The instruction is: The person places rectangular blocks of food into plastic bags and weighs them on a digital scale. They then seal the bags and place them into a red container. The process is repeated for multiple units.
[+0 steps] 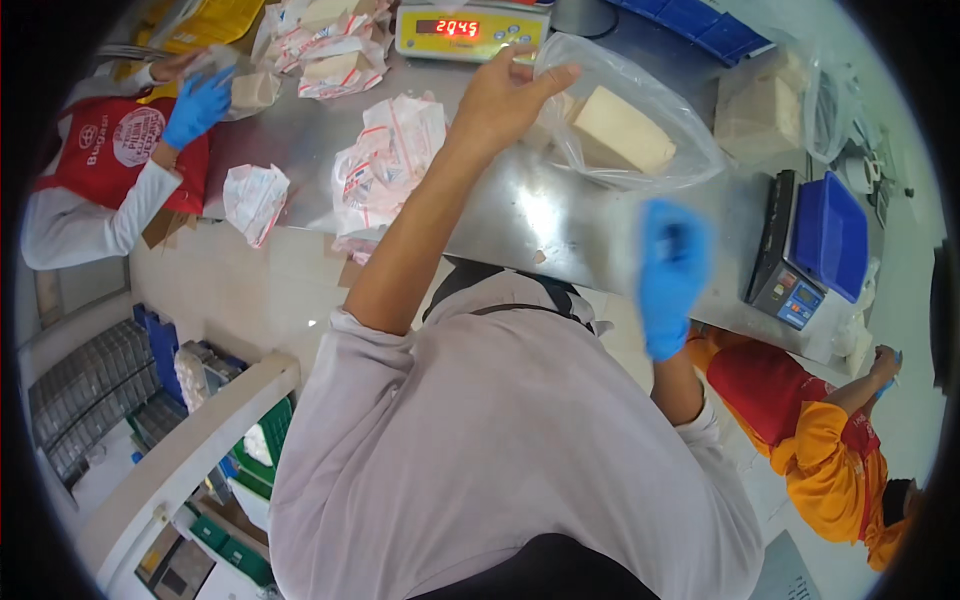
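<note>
My bare left hand (510, 94) grips the rim of a clear plastic bag (667, 90), with its thumb along the edge. Inside the bag, a pale yellow food block (622, 131), possibly butter or cheese, lies tilted; a smaller pale piece shows beside it near my wrist. My right hand (673, 274), in a blue glove, hovers over the front edge of the steel table (517, 202). Motion blur covers its curled fingers, so whether anything is in them cannot be seen. Behind my left hand stands a yellow digital scale (472, 31) with a lit display.
Crumpled printed wrappers (390, 157) and partly wrapped blocks (337, 67) lie at left. A co-worker's gloved hand (199, 109) handles a bagged block there. At right are another bagged block (761, 109), a black scale (784, 262), a blue tray (832, 236) and a person in orange (817, 442).
</note>
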The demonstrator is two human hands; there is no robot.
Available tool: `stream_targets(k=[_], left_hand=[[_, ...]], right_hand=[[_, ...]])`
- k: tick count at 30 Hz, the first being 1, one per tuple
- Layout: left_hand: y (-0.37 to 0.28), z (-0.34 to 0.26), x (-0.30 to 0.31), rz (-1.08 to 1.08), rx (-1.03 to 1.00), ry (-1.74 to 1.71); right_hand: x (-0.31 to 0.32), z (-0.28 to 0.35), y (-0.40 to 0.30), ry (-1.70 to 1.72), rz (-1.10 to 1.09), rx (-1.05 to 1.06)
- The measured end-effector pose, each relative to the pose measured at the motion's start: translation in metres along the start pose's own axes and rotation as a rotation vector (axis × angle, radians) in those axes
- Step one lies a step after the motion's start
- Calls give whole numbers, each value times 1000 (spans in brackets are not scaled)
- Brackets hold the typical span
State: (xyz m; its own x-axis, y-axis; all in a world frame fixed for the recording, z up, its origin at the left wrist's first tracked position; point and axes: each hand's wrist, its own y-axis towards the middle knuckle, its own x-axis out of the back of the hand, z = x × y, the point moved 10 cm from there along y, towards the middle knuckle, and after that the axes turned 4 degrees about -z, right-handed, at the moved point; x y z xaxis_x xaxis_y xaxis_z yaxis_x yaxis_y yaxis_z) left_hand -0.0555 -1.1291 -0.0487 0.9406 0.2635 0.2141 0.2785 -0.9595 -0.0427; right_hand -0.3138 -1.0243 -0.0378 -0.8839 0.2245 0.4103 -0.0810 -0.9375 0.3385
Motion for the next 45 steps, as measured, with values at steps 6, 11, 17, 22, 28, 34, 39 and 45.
stream_targets(k=[6,11,17,22,28,34,39,45], left_hand=[[-128,140,18,730,517,162],[-256,324,15,657,1171,-291],[-257,333,-39,681,1397,-1114],[-238,303,24,572,1288,-1061],[-92,147,159,385,576,-900],[11,98,195,281,-365,238],[132,64,316,-436,-542,714],[182,137,347,-348,-119,728]], right_hand=[[-122,-79,-104,-276,595,-19],[-139,-89,-123,-363,412,-119],[-195,-59,-166,-206,411,-251],[-203,-9,-159,103,127,-454],[-205,4,-92,241,-54,-486],[-284,52,-5,351,67,-337],[-430,52,38,705,424,-709],[-569,34,-3,739,600,-1295]])
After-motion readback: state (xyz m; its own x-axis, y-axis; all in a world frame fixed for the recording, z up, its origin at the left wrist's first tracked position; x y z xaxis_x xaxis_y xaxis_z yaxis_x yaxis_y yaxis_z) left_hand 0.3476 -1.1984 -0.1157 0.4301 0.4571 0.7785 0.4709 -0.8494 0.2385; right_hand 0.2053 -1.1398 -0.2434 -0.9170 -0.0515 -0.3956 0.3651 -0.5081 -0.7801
